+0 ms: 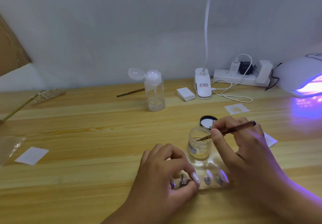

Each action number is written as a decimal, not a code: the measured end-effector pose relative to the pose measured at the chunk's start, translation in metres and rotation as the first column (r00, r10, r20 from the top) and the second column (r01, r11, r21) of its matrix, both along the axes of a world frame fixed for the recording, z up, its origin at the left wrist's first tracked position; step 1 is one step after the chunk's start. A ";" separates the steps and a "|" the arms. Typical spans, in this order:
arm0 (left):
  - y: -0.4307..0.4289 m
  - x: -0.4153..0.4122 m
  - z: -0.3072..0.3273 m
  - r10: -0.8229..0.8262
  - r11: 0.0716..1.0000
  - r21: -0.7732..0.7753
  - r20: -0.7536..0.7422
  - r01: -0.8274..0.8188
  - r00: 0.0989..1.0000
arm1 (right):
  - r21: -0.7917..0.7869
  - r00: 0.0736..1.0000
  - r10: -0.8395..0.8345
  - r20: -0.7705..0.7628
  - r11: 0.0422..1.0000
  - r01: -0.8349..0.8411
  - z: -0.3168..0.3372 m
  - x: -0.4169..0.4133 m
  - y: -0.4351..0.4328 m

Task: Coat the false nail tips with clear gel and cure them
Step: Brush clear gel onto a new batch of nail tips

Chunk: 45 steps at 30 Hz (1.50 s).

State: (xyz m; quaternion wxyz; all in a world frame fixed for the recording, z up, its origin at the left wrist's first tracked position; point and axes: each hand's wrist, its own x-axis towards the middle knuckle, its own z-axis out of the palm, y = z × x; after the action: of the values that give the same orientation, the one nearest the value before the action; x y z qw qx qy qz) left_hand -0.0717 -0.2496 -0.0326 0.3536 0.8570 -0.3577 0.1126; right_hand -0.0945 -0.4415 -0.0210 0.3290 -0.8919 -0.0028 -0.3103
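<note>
My right hand [242,147] holds a thin brown brush [231,130], its tip dipped into the open clear gel jar [199,143]. The jar's black lid [208,121] lies just behind it. Near the table's front edge stands a clear holder strip [207,182] with several false nail tips [209,174] on small pegs. My left hand [167,175] grips the holder's left end, fingers curled over the pegs there. At the right edge of the view, the white curing lamp [303,73] glows purple.
A clear pump bottle [155,91] with its cap flipped open stands mid-table, a second brush [130,92] behind it. White pads [185,94], a clip lamp base [203,86], a power strip [240,79] with cables, paper squares [32,155] and another nail holder [48,95] lie around.
</note>
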 end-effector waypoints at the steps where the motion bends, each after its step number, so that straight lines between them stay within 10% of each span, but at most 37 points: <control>1: 0.000 0.000 0.000 0.001 1.000 0.009 0.059 -0.002 0.998 | -0.008 1.000 0.001 0.001 1.000 -0.001 0.000 0.000 0.000; 9: -0.002 -0.004 0.000 -0.013 0.999 -0.023 0.322 0.021 0.947 | -0.031 1.000 0.006 -0.010 1.000 -0.007 0.000 -0.001 0.000; 23: 0.009 -0.001 0.011 0.058 0.892 -0.416 -0.287 -0.179 0.956 | 0.064 0.969 0.061 0.239 0.995 -0.078 0.013 -0.016 -0.002; 45: 0.010 0.004 0.011 0.024 0.909 -0.390 -0.301 -0.146 0.953 | 0.028 0.901 0.243 0.358 0.962 -0.270 -0.001 -0.026 0.012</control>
State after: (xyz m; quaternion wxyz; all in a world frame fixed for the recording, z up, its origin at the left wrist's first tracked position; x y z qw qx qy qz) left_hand -0.0681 -0.2394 -0.0221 0.5678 0.7863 -0.2324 0.0736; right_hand -0.1201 -0.4293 -0.0223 0.3951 -0.8005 -0.1670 -0.4186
